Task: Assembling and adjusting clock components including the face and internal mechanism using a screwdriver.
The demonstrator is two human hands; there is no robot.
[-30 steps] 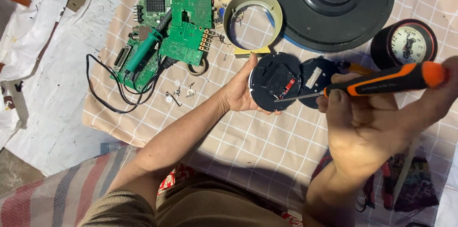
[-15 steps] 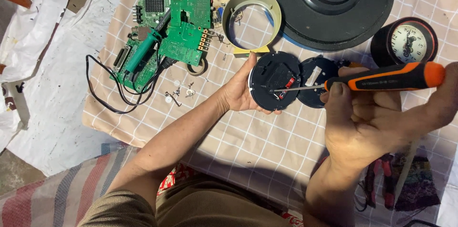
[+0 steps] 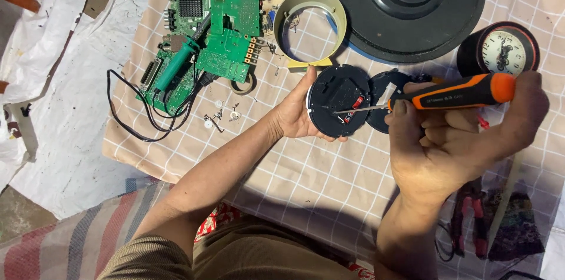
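Observation:
My left hand (image 3: 297, 112) grips the edge of a small round black clock back (image 3: 338, 98) and holds it tilted above the checked cloth. My right hand (image 3: 447, 144) is closed around an orange and black screwdriver (image 3: 453, 94). Its metal tip rests inside the clock back, next to a red part. A second round black piece (image 3: 382, 88) lies just right of the clock back, partly hidden by my right hand.
Green circuit boards (image 3: 226, 27) and a green soldering iron (image 3: 176, 65) with a black cable lie at the upper left. A pale ring (image 3: 282, 18), a large black disc (image 3: 406, 9), a small round clock (image 3: 506, 50), loose screws (image 3: 220, 115) and red-handled pliers (image 3: 468, 221) surround the hands.
The right hand has shifted the screwdriver slightly, its tip now further inside the clock back. The left hand keeps the same grip.

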